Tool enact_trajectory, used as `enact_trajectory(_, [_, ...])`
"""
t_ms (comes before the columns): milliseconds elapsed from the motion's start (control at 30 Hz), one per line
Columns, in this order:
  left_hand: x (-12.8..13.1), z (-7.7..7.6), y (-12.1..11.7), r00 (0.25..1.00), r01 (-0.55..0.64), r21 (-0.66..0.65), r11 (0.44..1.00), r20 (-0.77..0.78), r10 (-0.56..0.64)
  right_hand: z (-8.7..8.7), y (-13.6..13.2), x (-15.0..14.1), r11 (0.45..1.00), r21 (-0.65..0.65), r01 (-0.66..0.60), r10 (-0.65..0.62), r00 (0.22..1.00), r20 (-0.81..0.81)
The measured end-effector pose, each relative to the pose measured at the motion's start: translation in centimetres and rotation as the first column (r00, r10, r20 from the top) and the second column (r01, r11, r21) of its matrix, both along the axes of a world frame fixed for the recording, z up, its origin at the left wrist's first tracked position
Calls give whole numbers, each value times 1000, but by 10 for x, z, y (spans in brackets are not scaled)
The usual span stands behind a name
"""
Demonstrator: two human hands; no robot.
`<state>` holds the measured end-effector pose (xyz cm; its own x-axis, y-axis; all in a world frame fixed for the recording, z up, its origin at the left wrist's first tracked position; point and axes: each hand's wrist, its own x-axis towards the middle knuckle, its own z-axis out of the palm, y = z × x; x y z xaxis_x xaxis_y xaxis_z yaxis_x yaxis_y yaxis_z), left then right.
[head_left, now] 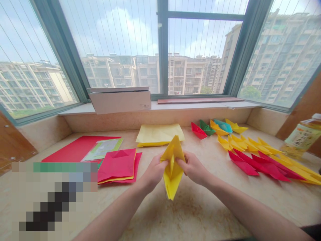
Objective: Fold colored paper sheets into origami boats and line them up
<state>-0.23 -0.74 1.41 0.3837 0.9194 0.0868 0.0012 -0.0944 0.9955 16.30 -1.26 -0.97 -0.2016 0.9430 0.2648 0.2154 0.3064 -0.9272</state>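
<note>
**Both hands pinch a half-folded yellow paper above the counter**

The left hand (153,171) and the right hand (192,168) hold a folded yellow paper (172,167) between them, just over the pale stone counter (195,214) in front of the window. Each hand's fingers are closed narrowly on the paper's middle, thumbs on the near face, one hand on either side. The paper stands roughly upright, one point rising above the hands and a longer point hanging below them, clear of the counter.

Behind the paper lies a stack of yellow sheets (159,134), flat near the back wall. To the left of the hands sits a pile of red sheets (117,164) with a yellow edge showing underneath, and further left a large red sheet (75,150) with a pale green printed leaflet (103,148) on top of it. To the right, finished paper boats (215,128) in red, green, yellow and teal stand in a row near the wall, with long flat folded pieces (265,164) in yellow and red laid out in front of them. A drink bottle (302,137) leans at the far right edge. A white cardboard box (120,99) rests on the window sill
</note>
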Motion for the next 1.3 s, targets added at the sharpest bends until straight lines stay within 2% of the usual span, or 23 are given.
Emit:
enact_trajectory(200, [0,-10,6,998,34,-76,997,52,-30,-1,4,5,995,44,88,-93,989,116])
enact_trajectory(600, [1,-16,8,977,83,-176,981,207,-46,9,1,10,996,49,70,-79,975,209])
enact_trajectory(733, [0,-16,9,983,85,-125,988,170,-63,10,1,10,996,43,81,-89,969,231])
enact_trajectory(900, [-5,-7,9,998,49,44,998,-33,-48,9,2,13,998,46,54,-63,969,237])
enact_trajectory(1067, [-8,-2,7,995,104,-46,994,15,-103,10,2,15,996,86,34,-54,969,243])
enact_trajectory(1167, [-5,-3,4,996,91,-7,996,-15,-91,12,0,15,985,162,66,-106,961,254])
enact_trajectory(1300, [-1,-5,3,985,160,21,987,-62,-159,11,-1,16,963,239,121,-202,915,348])
